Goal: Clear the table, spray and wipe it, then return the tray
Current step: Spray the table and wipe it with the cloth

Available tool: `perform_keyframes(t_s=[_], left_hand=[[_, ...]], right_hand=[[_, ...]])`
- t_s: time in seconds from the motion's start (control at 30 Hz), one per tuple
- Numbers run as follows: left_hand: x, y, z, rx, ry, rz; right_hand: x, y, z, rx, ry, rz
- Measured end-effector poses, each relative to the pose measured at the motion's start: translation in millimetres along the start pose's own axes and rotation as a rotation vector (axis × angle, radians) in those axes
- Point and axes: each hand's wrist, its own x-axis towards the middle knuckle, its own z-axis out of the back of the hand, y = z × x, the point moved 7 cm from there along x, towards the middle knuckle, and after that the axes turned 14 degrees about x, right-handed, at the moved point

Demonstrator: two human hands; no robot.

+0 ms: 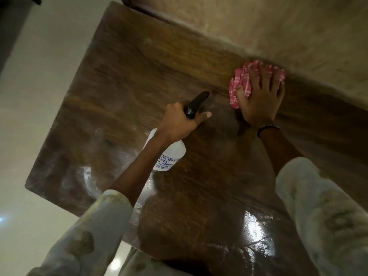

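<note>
Soft, light pink-and-white checked cloth [242, 79], bunched at the dark wooden worktop [139, 76]'s wall edge: right hand [260, 100] pressing flat-fingered; left hand [179, 122] gripping the white plastic spray bottle [169, 156]'s neck.

Dim warm light, bright glare on the wet table [256, 228] near edge, soft shadows under both arms, motion blur, wide-angle bending at edges

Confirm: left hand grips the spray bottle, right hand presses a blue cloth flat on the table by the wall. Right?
Not quite. In the head view the cloth is pink with white stripes, not blue. The rest holds: the left hand grips the spray bottle by its black trigger head, and the right hand presses the cloth flat on the table by the wall.
</note>
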Motion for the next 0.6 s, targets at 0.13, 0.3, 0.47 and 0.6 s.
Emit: perform_keyframes(t_s=[0.13,0.3,0.47,0.6], left_hand=[[3,1,0,-0.013,0.0,-0.005],[5,0,-2,-0.049,0.041,0.011],[15,16,13,-0.064,0.046,0.109],[31,30,34,0.016,0.017,0.122]], right_hand=[[19,42,-19,0.02,0.038,0.046],[-32,63,-31,-0.05,0.152,0.328],[-50,8,-8,-0.025,0.083,0.183],[-34,14,-7,-0.032,0.013,0.067]])
